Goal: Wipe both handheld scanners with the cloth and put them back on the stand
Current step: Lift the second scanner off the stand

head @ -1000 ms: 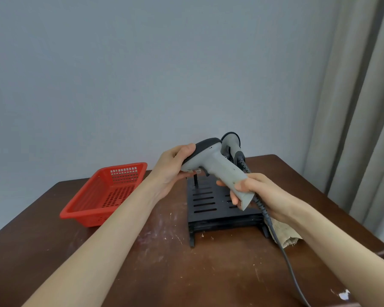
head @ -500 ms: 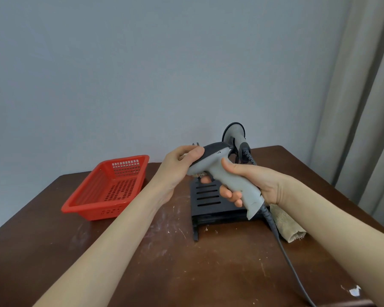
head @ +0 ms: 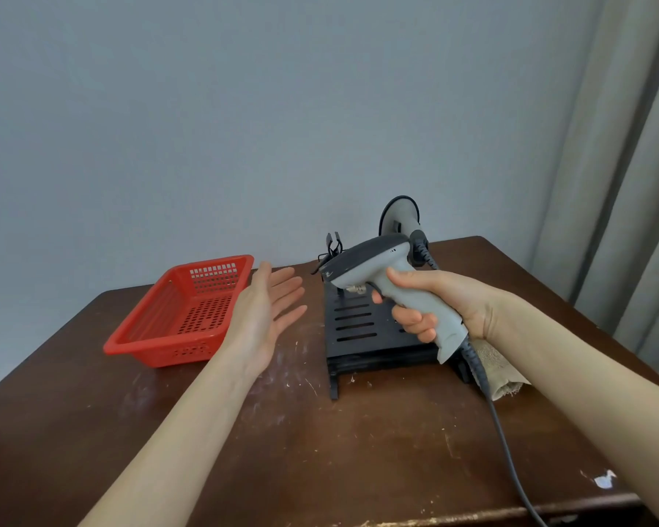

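Right hand [head: 440, 306] clamped round the grip of the grey scanner [head: 381, 275], held above the black stand [head: 362, 332]; left hand [head: 263, 313] empty, fingers spread, well left of it. Judged: hard plastic shell, light, rigid, smooth, so the grip is the place to hold; its cable [head: 510, 450] trails toward the near desk [head: 282, 450] edge and may drag. Cloth [head: 495, 370] lies under the right wrist, second scanner [head: 400, 218] beyond the hand; open room left toward the red basket [head: 183, 310]

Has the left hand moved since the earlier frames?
Yes. The left hand has let go of the scanner and swung left, open, toward the red basket.
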